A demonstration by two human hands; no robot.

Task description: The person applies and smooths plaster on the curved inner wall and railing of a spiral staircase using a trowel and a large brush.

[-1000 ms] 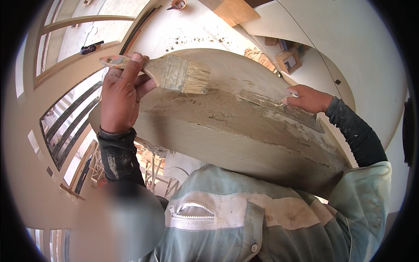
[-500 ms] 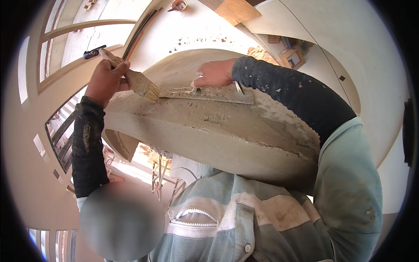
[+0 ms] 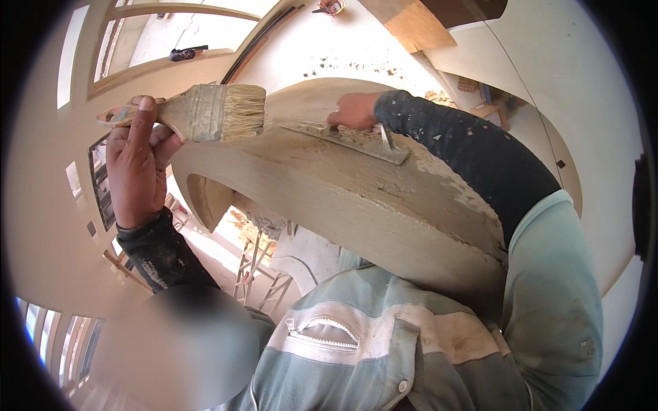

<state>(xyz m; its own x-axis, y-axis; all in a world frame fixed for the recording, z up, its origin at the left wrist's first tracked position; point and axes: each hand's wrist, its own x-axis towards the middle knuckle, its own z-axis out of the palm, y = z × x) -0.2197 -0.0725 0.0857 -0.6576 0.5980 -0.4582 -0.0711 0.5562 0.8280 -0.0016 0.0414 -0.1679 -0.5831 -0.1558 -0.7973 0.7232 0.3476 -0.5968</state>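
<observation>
The steel trowel [image 3: 346, 143] is lying along the upper face of a curved, plastered grey block [image 3: 418, 195], its long blade slanting down toward the right. The right hand [image 3: 355, 111] is closing around the trowel's handle, which is mostly hiding beneath the fingers. To the left, the left hand [image 3: 137, 168] is holding up a wide paintbrush [image 3: 205, 113], fingers curling round the handle and thumb pressing along it; the crusted bristles are pointing right, over the block's far left part. Both black sleeves [image 3: 473, 140] are showing pale spatters, and a green-and-white top [image 3: 370, 342] is filling the space below the block. Beneath the block's left end, a metal frame [image 3: 255, 264] is standing. Farther off, dark crumbs [image 3: 353, 67] are lying scattered on the bright floor, a reddish bucket [image 3: 332, 7] is sitting beyond them, and a wooden board [image 3: 408, 22] is leaning into view at the top.
</observation>
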